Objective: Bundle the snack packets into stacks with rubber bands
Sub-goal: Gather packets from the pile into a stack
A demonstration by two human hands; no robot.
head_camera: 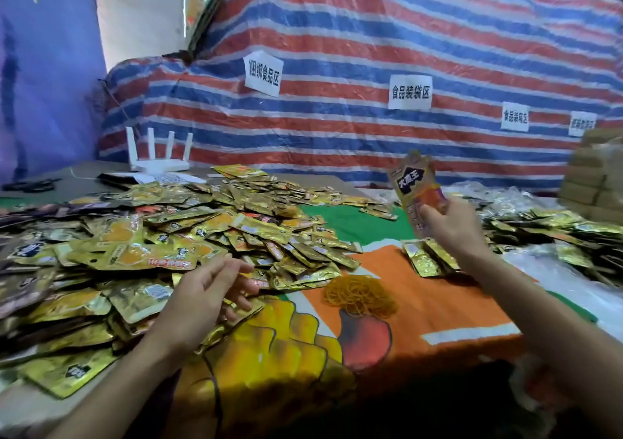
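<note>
Progress: early, a heap of loose gold foil snack packets [168, 229] covers the table [77, 177] on the left; no banded stack to be seen.
Right hand [451, 226]: fingers clamped on an orange-gold packet stack [416, 185], long axis upright, top tilted left.
Left hand [209, 290]: fingers apart over the heap.
Orange rubber bands [359, 295]: piled between the hands.

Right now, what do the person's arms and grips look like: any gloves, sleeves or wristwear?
The left grip and right grip are bare hands, no gloves or rings visible. Both forearms are uncovered down to the frame edge: no sleeves, watch or bands in view.
</note>
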